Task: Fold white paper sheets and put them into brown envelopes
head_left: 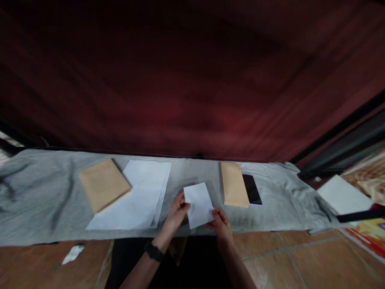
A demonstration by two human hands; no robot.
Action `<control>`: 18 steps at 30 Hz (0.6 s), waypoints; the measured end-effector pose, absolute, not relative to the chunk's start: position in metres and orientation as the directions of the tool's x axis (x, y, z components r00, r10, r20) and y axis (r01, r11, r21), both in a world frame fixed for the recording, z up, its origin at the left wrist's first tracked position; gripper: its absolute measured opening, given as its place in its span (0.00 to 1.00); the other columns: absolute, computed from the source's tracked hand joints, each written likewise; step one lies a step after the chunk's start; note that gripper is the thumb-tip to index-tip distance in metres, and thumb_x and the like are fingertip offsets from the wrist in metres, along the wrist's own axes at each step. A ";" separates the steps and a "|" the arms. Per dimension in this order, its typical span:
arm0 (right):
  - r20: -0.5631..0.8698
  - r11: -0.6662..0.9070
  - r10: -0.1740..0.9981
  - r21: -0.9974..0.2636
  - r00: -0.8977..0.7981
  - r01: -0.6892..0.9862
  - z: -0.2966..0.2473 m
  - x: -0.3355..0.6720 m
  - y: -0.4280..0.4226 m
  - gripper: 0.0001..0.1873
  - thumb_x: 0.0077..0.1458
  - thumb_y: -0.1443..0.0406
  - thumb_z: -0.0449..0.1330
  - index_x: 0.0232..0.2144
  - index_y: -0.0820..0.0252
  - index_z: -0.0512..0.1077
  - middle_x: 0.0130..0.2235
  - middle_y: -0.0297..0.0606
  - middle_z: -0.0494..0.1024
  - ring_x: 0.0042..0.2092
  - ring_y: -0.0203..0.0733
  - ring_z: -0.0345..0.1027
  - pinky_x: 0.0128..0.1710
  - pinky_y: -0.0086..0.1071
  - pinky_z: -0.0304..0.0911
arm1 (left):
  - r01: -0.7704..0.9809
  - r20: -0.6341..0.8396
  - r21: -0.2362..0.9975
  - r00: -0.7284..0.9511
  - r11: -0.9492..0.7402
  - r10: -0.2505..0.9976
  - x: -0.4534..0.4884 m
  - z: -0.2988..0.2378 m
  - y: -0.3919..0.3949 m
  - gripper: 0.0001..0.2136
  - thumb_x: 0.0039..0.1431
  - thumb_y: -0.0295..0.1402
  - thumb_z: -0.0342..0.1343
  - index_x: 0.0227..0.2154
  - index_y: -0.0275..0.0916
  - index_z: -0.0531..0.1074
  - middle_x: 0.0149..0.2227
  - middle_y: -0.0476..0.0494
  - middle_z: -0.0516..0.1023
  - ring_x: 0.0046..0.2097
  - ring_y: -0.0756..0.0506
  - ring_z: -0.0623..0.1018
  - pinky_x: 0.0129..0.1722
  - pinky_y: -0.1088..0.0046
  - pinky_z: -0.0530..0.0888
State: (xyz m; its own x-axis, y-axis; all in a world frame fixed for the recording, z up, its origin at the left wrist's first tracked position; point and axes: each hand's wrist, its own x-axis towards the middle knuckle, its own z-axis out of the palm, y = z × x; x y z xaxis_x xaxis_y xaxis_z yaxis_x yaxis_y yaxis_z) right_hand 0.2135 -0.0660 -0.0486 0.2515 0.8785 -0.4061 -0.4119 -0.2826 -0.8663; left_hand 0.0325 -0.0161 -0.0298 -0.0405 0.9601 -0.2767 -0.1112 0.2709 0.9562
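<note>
A small white sheet of paper (198, 204), perhaps folded, is held tilted above the grey cloth (192, 170). My left hand (178, 210) pinches its left edge, thumb on top. At the lower right edge, my right hand (220, 224) grips it between thumb and fingers. Larger white sheets (142, 196) lie flat to the left, partly under a brown envelope (104, 184). To the right is a narrower brown envelope (234, 184), overlapping a dark-screened phone (252, 189).
A dark red curtain (192, 100) rises behind the cloth-covered surface. Dark metal bars (339, 140) stand at the right. On the tiled floor (270, 257) are a white scrap (73, 254) at left and a white board (344, 194) with colourful packaging (368, 237) at right.
</note>
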 end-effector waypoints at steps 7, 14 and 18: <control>-0.385 -0.286 0.891 -0.889 0.243 -0.358 -0.052 0.213 -0.066 0.22 0.33 0.53 0.73 0.31 0.57 0.75 0.30 0.33 0.78 0.31 0.42 0.73 0.28 0.36 0.75 | 0.091 -0.150 0.983 -0.078 0.157 0.986 0.035 -0.030 -0.004 0.25 0.51 0.30 0.59 0.55 0.36 0.70 0.29 0.49 0.78 0.34 0.46 0.77 0.38 0.69 0.73; -0.336 -0.236 0.917 -0.892 0.215 -0.384 -0.055 0.211 -0.067 0.23 0.40 0.52 0.73 0.35 0.58 0.74 0.38 0.35 0.80 0.38 0.44 0.75 0.36 0.39 0.75 | 0.389 -0.013 0.921 0.031 0.000 0.999 0.042 -0.030 -0.013 0.28 0.56 0.23 0.52 0.62 0.38 0.65 0.41 0.42 0.80 0.41 0.44 0.78 0.46 0.65 0.74; -0.369 -0.292 0.917 -0.881 0.154 -0.372 -0.048 0.214 -0.062 0.27 0.39 0.51 0.73 0.38 0.58 0.74 0.34 0.35 0.80 0.33 0.43 0.76 0.32 0.37 0.75 | 0.633 0.047 0.761 0.166 -0.143 0.985 0.037 -0.018 -0.013 0.27 0.59 0.20 0.46 0.62 0.40 0.65 0.54 0.37 0.76 0.52 0.41 0.76 0.54 0.63 0.71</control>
State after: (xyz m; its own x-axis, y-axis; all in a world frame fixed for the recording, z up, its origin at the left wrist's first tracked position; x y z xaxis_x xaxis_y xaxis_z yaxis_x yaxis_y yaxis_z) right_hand 0.2144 -0.0622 -0.0476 0.1544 0.9167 -0.3686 -0.3717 -0.2917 -0.8813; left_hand 0.0375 -0.0135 -0.0177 0.1659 0.9850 0.0470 0.6333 -0.1429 0.7606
